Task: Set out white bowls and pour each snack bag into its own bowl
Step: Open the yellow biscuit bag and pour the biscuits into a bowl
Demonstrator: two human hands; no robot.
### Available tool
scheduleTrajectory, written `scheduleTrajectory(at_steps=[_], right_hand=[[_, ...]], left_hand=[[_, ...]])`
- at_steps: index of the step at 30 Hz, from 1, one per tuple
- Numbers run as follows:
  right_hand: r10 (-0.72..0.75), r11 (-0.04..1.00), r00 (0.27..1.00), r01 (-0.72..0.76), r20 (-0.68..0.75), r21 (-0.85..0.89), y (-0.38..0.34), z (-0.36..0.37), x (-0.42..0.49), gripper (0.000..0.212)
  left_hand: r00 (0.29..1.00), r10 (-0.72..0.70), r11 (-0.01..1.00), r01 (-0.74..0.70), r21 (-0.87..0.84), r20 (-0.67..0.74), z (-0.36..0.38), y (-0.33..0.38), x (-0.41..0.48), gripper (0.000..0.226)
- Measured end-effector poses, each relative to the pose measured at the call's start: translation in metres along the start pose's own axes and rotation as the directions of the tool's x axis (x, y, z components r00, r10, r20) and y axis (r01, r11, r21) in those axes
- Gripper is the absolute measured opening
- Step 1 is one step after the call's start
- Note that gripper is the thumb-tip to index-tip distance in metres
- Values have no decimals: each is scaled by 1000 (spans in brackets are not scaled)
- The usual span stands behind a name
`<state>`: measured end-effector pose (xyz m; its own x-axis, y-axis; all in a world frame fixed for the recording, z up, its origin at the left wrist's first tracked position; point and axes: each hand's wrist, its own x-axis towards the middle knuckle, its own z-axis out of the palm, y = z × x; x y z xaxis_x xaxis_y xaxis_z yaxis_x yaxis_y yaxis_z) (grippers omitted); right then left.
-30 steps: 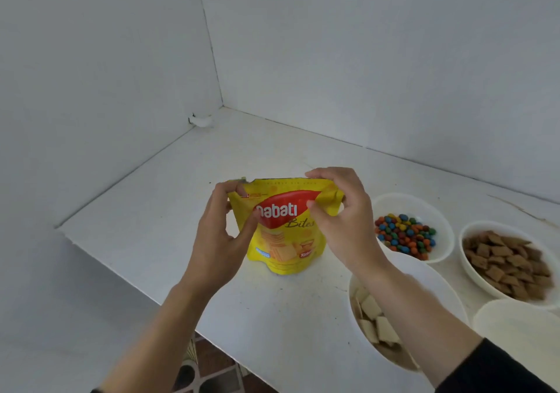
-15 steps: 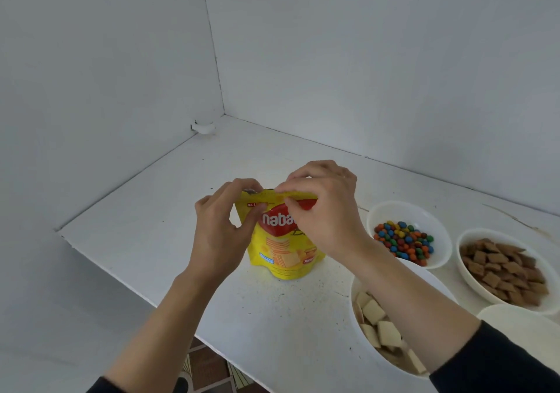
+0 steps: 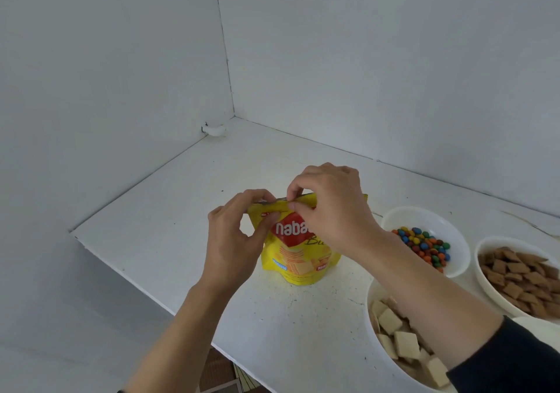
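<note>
A yellow snack pouch with a red logo [image 3: 298, 259] stands upright on the white table [image 3: 188, 210]. My left hand [image 3: 239, 238] pinches the pouch's top edge at its left corner. My right hand [image 3: 330, 207] pinches the same top edge just right of the left hand, fingers curled over it, hiding the pouch's upper right. To the right stand white bowls: one with coloured candies [image 3: 424, 210], one with brown squares [image 3: 485, 271], and a near one with pale wafer cubes [image 3: 371, 329] partly under my right forearm.
A further white bowl rim [image 3: 533, 321] shows at the right edge behind my sleeve. White walls close the table at the back and left, with a small white fitting [image 3: 213, 129] in the corner. The table's front edge runs diagonally, floor below.
My right hand has slid left along the pouch's top edge, from the right corner towards my left hand. The pouch stays upright in the same spot.
</note>
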<state>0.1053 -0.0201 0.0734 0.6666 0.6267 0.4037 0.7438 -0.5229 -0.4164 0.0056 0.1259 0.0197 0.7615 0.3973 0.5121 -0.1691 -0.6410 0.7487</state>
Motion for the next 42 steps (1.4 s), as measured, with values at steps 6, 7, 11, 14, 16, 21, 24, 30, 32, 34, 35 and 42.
scheduleTrajectory(at_steps=[6, 7, 11, 14, 16, 21, 24, 30, 32, 34, 35, 42], right_hand=[[-78, 996, 988, 71, -133, -60, 13, 3, -7, 11], [-90, 996, 986, 89, -142, -11, 15, 3, -7, 11], [-98, 966, 989, 122, -114, 229, 20, -4, -7, 14], [-111, 926, 989, 138, -97, 350, 24, -13, -9, 10], [-139, 908, 987, 161, -84, 387, 28, -17, -11, 9], [-204, 891, 977, 212, -62, 401, 34, -14, -18, 13], [-202, 881, 978, 205, -53, 427, 37, -15, -22, 11], [-223, 869, 975, 205, -13, 449, 40, -17, -28, 10], [-224, 870, 974, 199, 3, 451, 40, -17, -27, 9], [-228, 872, 973, 197, 16, 448, 40, -18, -27, 5], [-233, 873, 972, 198, 25, 446, 40, -19, -27, 4], [-232, 908, 968, 181, 93, 379, 46, -29, -30, 10]], left_hand=[[981, 80, 997, -78, -18, 175, -11, 12, 14, 11], [969, 59, 998, -50, -46, 240, -15, 17, 18, 9], [854, -100, 984, 162, -79, 510, -25, 30, 43, 13], [798, -166, 955, 276, -105, 579, -27, 39, 51, 21], [760, -203, 937, 335, -104, 617, -24, 41, 51, 28], [727, -275, 907, 413, -81, 630, -14, 43, 51, 18], [661, -283, 875, 475, -96, 695, -16, 41, 52, 26], [694, -279, 862, 485, -145, 664, -12, 42, 48, 14], [738, -259, 898, 422, -126, 623, -12, 48, 49, 11], [774, -246, 923, 371, -102, 583, -12, 52, 50, 11], [795, -252, 934, 349, -77, 552, -12, 52, 50, 13], [862, -242, 969, 191, 156, 445, -11, 51, 43, 28]])
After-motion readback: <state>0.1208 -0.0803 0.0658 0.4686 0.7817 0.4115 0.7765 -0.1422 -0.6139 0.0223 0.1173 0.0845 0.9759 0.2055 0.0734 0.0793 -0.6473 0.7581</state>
